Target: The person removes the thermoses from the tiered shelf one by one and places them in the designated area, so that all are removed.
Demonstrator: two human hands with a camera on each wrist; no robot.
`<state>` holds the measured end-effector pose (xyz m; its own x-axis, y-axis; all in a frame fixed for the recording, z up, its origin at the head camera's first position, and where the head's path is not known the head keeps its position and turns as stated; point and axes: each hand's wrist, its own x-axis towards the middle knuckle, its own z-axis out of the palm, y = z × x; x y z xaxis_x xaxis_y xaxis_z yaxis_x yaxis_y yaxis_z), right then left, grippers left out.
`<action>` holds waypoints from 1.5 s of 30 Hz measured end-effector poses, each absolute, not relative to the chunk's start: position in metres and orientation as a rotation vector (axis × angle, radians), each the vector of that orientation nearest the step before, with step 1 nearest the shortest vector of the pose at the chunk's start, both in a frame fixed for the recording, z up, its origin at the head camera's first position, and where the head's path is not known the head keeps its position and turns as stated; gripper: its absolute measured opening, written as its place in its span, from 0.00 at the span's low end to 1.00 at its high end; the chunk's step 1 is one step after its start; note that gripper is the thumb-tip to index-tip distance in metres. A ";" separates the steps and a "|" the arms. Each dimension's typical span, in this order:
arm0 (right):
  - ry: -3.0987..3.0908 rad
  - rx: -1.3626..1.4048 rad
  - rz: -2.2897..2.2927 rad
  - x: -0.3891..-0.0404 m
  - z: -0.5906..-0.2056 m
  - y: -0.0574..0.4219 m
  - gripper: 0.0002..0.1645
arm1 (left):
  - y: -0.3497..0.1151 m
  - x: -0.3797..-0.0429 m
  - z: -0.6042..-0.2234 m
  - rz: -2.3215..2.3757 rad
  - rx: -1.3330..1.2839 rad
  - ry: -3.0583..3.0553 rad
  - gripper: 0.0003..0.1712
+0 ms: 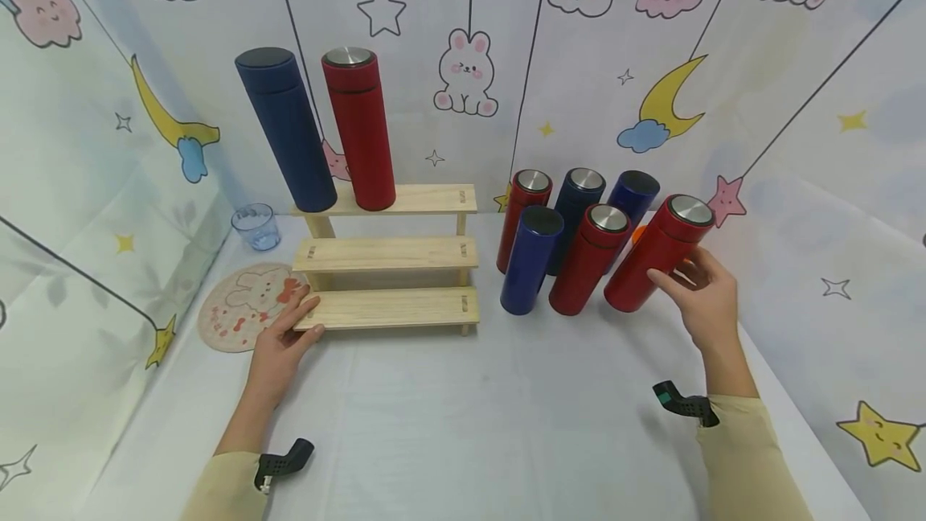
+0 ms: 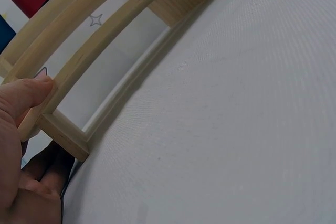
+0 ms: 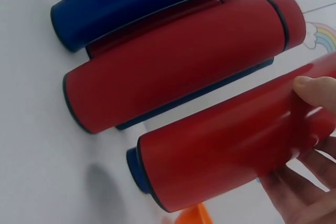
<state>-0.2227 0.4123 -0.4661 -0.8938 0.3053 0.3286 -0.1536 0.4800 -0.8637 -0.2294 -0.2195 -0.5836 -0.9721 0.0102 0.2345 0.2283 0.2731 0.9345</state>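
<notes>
My right hand (image 1: 705, 300) grips a red thermos bottle (image 1: 660, 254) with a silver-topped lid, which leans to the right. In the right wrist view its dark base hangs close over the white table, beside another red thermos (image 3: 178, 66). The thumb lies on the near side, with the fingers round the far side. My left hand (image 1: 278, 348) pinches the left end of the lowest board of a three-tier wooden rack (image 1: 391, 308), thumb on the front edge in the left wrist view. On the top tier stand a dark blue thermos (image 1: 285, 131) and a red thermos (image 1: 359, 131).
Right of the rack, several thermoses stand close together, including a blue one (image 1: 531, 260), a red one (image 1: 589, 260) and a navy one (image 1: 579, 203). An orange object (image 3: 194, 214) shows behind the held bottle. A clear cup (image 1: 256, 227) and round bunny mat (image 1: 242, 308) lie left.
</notes>
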 end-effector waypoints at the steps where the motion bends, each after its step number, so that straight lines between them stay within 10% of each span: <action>1: -2.292 -0.130 1.400 -0.225 -0.469 0.413 0.41 | -0.220 -0.229 -0.584 -1.777 -0.223 -2.356 0.32; 45: -2.509 0.015 1.464 -0.248 -0.495 0.450 0.46 | -0.219 -0.230 -0.583 -1.774 -0.182 -2.382 0.32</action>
<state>-0.2484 0.4504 -0.4949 -0.9720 0.1095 0.2077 -0.1269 0.4993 -0.8571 -0.2303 -0.2193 -0.5828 -0.9788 -0.0008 0.2047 0.1959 0.2868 0.9378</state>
